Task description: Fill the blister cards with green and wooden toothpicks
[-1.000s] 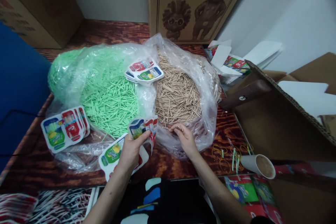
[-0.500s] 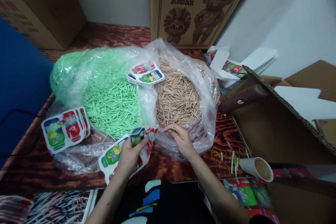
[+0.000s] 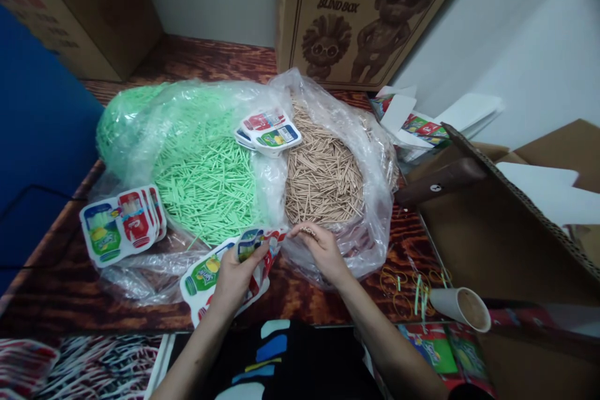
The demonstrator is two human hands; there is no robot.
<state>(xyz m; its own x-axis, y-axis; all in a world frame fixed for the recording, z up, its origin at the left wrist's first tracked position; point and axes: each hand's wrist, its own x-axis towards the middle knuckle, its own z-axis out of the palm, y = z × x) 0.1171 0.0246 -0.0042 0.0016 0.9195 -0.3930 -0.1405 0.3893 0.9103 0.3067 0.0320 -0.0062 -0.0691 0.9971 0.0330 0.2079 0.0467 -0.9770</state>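
Note:
My left hand [image 3: 234, 278] grips a small printed packet [image 3: 275, 240] with green and red bottle pictures, thumb on top. Beneath that hand, larger printed cards [image 3: 199, 278] lie at the table's front. My right hand [image 3: 325, 253] is closed round several short brown sticks [image 3: 309, 233], its fingertips at the packet's right edge; whether they touch it I cannot tell. Just beyond my hands are a heap of brown sticks [image 3: 323, 181] and a heap of green sticks [image 3: 210, 178], each in a clear plastic bag.
Printed cards lie at the left [image 3: 100, 234], and a card stack [image 3: 272, 132] rests between the bags. A paper cup [image 3: 452, 303] lies tipped near rubber bands [image 3: 398, 290] at the right. An open carton [image 3: 515, 200] stands beyond; a large box [image 3: 347, 19] is at the back.
The whole view has shifted slightly, with the table's things appearing a little further right. Both hands keep nearly the same place and grip.

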